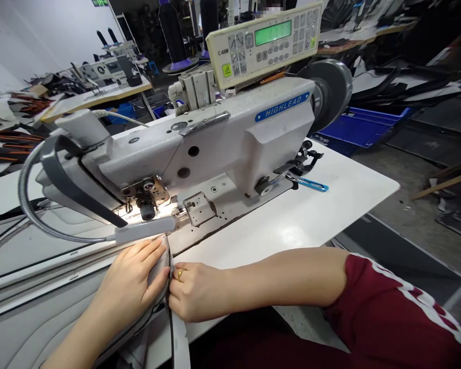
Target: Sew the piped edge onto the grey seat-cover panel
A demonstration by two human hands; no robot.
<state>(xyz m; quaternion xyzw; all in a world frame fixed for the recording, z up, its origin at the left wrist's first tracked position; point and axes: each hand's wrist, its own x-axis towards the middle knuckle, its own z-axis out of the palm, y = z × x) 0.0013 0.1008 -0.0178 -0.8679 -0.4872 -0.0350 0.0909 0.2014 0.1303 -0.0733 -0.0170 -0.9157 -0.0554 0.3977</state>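
Observation:
A grey sewing machine [215, 138] stands on a white table, with its lit needle area at the left end. Quilted light-grey material [57, 312] with white strips lies to the left and runs up to the needle area. My left hand [138, 271] lies flat on this material just in front of the lamp, fingers apart from the thumb. Beside it, my right hand [195, 292], with a ring on one finger, has its fingers curled around the dark-edged border [171, 307] of the material. The fingertips of my right hand are partly hidden.
A lamp [144, 230] on a bent metal neck hangs just above my left hand. Blue snips [311, 183] lie on the white table [284, 225] near the handwheel. A control panel [267, 43] tops the machine. Behind are a blue crate [369, 128] and another sewing machine [103, 70].

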